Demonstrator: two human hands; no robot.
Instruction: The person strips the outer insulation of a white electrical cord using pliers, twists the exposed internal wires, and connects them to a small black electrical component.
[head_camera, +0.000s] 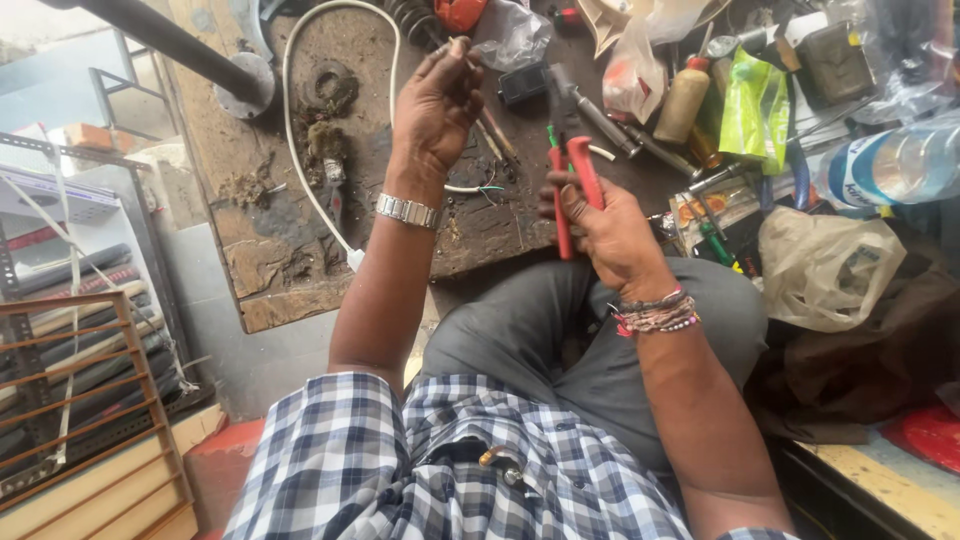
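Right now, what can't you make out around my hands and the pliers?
- Left hand: fingers curled, head view; whatever they pinch is too small to tell.
- Pliers: the right hand covers the lower red handles.
- White cable: its bottom end is too small to identify.
- Bottle: cut off by the right edge.

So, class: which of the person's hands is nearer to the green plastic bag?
Right. The right hand, gripping red-handled pliers, sits just left of the green plastic bag; the left hand is farther left.

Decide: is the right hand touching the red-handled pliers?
Touching. The head view shows the right hand wrapped around the red-handled pliers.
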